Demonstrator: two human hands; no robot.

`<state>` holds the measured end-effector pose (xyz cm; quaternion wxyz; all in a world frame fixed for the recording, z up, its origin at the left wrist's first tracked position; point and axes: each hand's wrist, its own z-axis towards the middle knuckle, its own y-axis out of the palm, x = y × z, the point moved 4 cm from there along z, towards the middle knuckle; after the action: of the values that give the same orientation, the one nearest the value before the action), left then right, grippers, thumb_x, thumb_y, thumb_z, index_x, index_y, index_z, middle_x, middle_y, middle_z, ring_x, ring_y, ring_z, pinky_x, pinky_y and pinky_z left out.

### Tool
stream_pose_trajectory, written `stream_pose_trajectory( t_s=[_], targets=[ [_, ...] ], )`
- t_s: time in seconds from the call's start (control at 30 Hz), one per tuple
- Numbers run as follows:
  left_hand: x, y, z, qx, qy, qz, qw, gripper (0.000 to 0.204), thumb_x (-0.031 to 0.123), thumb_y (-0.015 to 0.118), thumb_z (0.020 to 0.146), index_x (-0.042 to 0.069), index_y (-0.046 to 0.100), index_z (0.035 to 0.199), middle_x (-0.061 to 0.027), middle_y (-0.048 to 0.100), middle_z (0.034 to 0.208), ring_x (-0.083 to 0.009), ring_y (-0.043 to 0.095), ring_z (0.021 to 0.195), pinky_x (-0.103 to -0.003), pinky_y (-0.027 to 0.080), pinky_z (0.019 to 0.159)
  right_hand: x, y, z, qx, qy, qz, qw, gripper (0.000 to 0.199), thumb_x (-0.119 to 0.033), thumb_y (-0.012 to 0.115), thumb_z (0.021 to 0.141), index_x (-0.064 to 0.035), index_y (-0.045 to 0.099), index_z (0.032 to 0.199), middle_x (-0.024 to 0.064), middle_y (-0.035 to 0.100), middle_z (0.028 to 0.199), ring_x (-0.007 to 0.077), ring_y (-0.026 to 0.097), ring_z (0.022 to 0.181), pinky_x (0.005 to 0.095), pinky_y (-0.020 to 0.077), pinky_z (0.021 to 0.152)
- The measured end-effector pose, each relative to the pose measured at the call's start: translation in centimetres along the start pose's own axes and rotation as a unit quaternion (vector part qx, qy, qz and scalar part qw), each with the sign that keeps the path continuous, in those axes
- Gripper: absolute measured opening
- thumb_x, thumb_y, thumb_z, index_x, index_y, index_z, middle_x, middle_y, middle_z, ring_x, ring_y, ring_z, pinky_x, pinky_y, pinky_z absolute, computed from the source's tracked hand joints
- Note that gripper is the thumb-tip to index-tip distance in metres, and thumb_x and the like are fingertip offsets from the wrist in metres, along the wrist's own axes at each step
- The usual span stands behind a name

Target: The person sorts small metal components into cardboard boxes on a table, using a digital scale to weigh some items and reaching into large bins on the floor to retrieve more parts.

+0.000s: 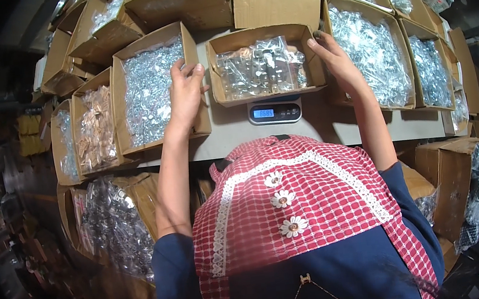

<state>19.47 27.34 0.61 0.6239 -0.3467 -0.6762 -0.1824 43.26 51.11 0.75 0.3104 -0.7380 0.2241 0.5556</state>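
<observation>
A small cardboard box (269, 95) sits on a digital scale (274, 112) in front of me, its lit display showing. Inside the box lie clear plastic bags (259, 69) of dark, silvery and some copper-coloured metal parts. My left hand (187, 90) is held beside the box's left side, next to a larger carton, fingers apart and nothing in them. By the right rim of the small box is my right hand (333, 57), fingers stretched out and holding nothing; whether its fingertips touch the rim I cannot tell.
Cartons flank the scale: one of silvery bagged parts (151, 91) at left, another (371, 55) at right, and one of copper-coloured pieces (95, 128) farther left. More cartons (277, 7) stand behind. Below the table (232, 141) are bagged parts (116, 227) and an open box (444, 181).
</observation>
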Motion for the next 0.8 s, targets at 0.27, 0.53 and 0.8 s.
stream_pose_trajectory(
  t_s=[0.27,0.53,0.8],
  targets=[
    [-0.9,3.6,-0.9,0.042,0.063,0.388,0.919,0.027,0.014,0.052,0.091,-0.005,0.057,0.110,-0.0311,0.063,0.087,-0.0483,0.061,0.081,-0.048,0.049,0.072,2.4,1.2,1.1,-0.001,-0.050,-0.164,0.985,0.073,-0.028,0.059,0.090,0.0059,0.023,0.144,0.0289,0.033,0.145,0.0349,0.031,0.138,0.0356,0.0249,0.112],
    [6.3,6.7,0.2,-0.061,0.247,0.194,0.947,0.022,0.005,0.049,0.088,0.005,0.065,0.104,-0.0125,0.071,0.083,-0.0228,0.070,0.074,-0.031,0.053,0.065,4.3,1.1,1.2,0.099,-0.147,-0.296,0.939,0.069,-0.008,0.058,0.083,0.0113,0.022,0.138,0.0374,0.041,0.130,0.0470,0.042,0.124,0.0426,0.0359,0.104],
    [1.1,2.1,-0.7,0.056,0.164,-0.034,0.984,0.024,-0.004,0.045,0.091,-0.006,0.058,0.111,-0.0134,0.067,0.104,-0.0177,0.064,0.100,-0.028,0.049,0.091,-1.0,-0.7,-4.0,0.187,-0.316,-0.235,0.900,0.046,-0.002,0.058,0.081,-0.0003,0.051,0.126,0.0198,0.048,0.135,0.0361,0.048,0.124,0.0399,0.0407,0.102]
  ],
)
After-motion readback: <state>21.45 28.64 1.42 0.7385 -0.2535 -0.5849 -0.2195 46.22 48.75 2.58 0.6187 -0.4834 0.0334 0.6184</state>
